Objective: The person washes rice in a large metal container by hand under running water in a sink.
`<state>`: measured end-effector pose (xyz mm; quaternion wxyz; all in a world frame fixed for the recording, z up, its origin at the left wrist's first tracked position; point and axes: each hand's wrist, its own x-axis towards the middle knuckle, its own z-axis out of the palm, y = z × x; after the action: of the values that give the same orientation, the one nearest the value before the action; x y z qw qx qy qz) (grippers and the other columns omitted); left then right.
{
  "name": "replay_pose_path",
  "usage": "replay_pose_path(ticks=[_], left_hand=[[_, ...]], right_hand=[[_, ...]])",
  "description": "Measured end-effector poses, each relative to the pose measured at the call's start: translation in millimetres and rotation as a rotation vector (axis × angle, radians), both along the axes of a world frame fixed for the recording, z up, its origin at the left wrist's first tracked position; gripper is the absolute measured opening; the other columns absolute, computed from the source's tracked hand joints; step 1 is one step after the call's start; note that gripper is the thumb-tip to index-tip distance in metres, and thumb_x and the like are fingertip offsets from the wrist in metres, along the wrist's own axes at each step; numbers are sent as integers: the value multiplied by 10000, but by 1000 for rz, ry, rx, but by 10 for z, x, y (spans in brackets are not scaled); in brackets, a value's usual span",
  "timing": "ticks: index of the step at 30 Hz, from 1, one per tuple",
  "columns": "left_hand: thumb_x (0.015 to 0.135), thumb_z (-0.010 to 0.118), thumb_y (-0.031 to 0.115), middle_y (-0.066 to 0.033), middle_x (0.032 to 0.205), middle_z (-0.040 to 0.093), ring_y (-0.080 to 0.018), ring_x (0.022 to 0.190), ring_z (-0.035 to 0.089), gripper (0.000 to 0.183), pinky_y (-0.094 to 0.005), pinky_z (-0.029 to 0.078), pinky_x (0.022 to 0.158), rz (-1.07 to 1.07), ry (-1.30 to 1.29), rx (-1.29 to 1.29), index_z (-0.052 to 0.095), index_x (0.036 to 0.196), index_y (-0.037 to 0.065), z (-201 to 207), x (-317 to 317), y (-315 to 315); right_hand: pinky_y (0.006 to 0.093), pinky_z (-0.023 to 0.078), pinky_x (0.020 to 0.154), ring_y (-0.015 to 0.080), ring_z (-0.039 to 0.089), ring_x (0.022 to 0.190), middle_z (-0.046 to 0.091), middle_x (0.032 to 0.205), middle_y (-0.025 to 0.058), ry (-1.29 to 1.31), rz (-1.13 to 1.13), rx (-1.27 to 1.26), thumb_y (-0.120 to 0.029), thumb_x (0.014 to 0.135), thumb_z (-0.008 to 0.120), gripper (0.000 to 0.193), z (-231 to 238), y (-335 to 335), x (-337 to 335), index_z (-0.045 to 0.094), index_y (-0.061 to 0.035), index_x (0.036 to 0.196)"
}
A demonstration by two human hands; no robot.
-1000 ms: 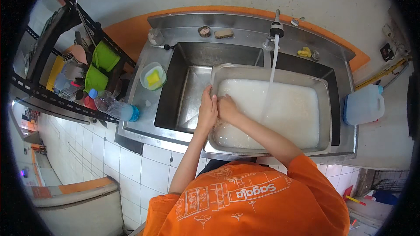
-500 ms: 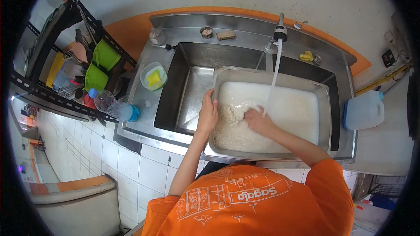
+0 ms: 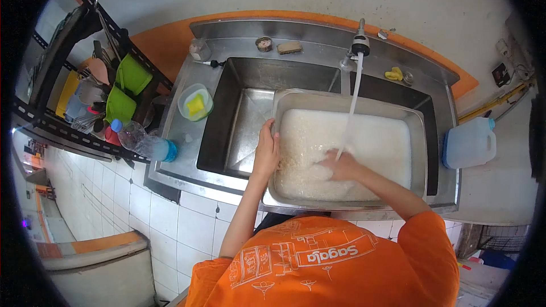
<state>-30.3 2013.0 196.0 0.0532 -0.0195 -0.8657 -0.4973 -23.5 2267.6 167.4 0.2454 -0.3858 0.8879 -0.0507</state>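
A deep rectangular metal pan [image 3: 424,153] rests over the right side of the sink, filled with cloudy white water [image 3: 381,131] and pale grains that look like rice [image 3: 293,185]. My left hand [image 3: 265,150] grips the pan's left rim, fingers along the outside and thumb toward the inside. My right hand [image 3: 341,166] dips into the water near the pan's middle, its fingers stretched out and partly hidden under the surface. From the tap [image 3: 360,45], a stream of water runs down beside that hand.
Left of the pan lies an open steel sink basin [image 3: 250,131]. A tub with a yellow sponge [image 3: 195,104] and a plastic bottle [image 3: 145,142] stand on the left ledge. To the right is a jug of blue liquid [image 3: 469,143]. Utensils and green containers [image 3: 133,74] crowd a shelf.
My right hand has swept slightly right and down through the water. The heap of grains beside it has sunk from sight. My left hand keeps its place on the rim.
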Motion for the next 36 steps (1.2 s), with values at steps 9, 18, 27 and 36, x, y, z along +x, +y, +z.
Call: replay_pose_path(ticks=[9, 18, 27, 36], left_hand=[[946, 351, 152, -240, 1316, 374, -383, 1228, 378, 384, -407, 326, 1008, -32, 53, -13, 319, 1304, 19, -6, -13, 40], [940, 357, 140, -233, 1319, 370, -381, 1229, 378, 389, -413, 324, 1009, -30, 20, -2, 308, 1304, 12, -29, -4, 25], [940, 351, 125, -229, 1320, 368, -380, 1231, 376, 376, -410, 327, 1008, -47, 38, -12, 312, 1296, 11, 38, -14, 90], [939, 353, 127, -240, 1325, 363, -382, 1235, 371, 381, -408, 322, 1014, -35, 39, -22, 308, 1297, 4, -8, -17, 45]], right_hand=[[605, 331, 941, 401, 355, 1243, 345, 1372, 209, 210, -471, 3, -182, 742, 562, 580, -425, -685, -206, 431, -80, 1297], [545, 397, 896, 358, 467, 1139, 462, 1285, 162, -67, -266, 221, -273, 739, 594, 510, 223, 97, 111, 511, -112, 1216], [438, 488, 730, 353, 610, 851, 637, 850, 191, -281, -1321, -485, -213, 822, 491, 304, -802, 5, -542, 581, 17, 1000], [606, 398, 859, 371, 536, 1070, 602, 1062, 179, 36, -92, 505, -189, 727, 607, 262, -283, -82, -190, 646, -74, 959]])
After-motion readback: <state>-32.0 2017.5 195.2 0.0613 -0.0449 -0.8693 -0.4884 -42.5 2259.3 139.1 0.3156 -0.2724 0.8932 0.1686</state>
